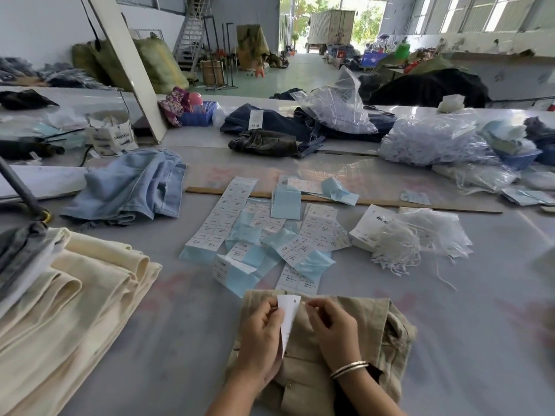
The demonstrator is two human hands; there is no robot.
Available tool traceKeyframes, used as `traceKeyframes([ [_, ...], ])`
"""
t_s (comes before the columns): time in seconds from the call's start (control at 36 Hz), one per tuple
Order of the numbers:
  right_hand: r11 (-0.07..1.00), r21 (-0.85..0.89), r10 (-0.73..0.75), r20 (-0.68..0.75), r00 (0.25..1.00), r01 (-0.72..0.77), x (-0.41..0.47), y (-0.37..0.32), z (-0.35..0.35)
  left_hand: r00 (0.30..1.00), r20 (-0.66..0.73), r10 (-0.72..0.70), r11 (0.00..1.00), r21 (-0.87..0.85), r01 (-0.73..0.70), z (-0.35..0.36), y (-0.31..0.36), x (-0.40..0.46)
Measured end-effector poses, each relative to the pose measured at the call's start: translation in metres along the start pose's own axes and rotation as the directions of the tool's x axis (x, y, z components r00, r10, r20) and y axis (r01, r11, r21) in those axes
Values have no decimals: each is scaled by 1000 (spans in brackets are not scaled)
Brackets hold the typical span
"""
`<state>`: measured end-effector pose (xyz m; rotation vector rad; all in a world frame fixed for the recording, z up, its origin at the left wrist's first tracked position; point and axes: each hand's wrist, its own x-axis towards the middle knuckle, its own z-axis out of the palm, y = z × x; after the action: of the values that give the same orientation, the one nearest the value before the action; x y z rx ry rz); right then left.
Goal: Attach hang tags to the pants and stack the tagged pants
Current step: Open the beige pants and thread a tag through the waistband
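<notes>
Hands: our left hand pinched the white hang tag; right hand pinched something fine beside its hole, too small to name.
Pants: khaki pants lay at the counter's near edge, under both hands.
Risk: we judged the tag could slip and miss threading.
Room: cream stack crowded the left edge; loose labels lay just beyond.
</notes>
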<state>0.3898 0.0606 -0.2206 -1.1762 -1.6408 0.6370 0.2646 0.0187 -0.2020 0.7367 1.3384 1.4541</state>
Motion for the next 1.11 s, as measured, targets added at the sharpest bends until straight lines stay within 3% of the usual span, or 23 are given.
traceKeyframes([
  [0.22, 995, -59, -81, -3, 997, 81, -1, 2, -1, 964, 105, 245, 872, 410, -267, -7, -13, 3],
  [0.44, 986, -123, -113, 5, 994, 113, -2, 1, 0, 981, 65, 184, 943, 270, -195, -10, -18, 7],
  [0.67, 987, -135, -91, -6, 996, 89, -3, -1, -1, 970, 175, 169, 905, 362, -223, -11, -16, 5],
  [0.83, 979, -170, -112, 14, 994, 113, -2, -2, 0, 992, 125, -28, 934, 358, -19, -14, -11, 21],
  [1.0, 974, -184, -134, -18, 991, 129, -4, -2, 0, 991, 125, -42, 867, 497, -26, -7, -2, 24],
  [1.11, 958, -225, -190, -23, 982, 180, -5, -4, 1, 994, 86, -72, 932, 360, 36, -5, -5, 21],
])
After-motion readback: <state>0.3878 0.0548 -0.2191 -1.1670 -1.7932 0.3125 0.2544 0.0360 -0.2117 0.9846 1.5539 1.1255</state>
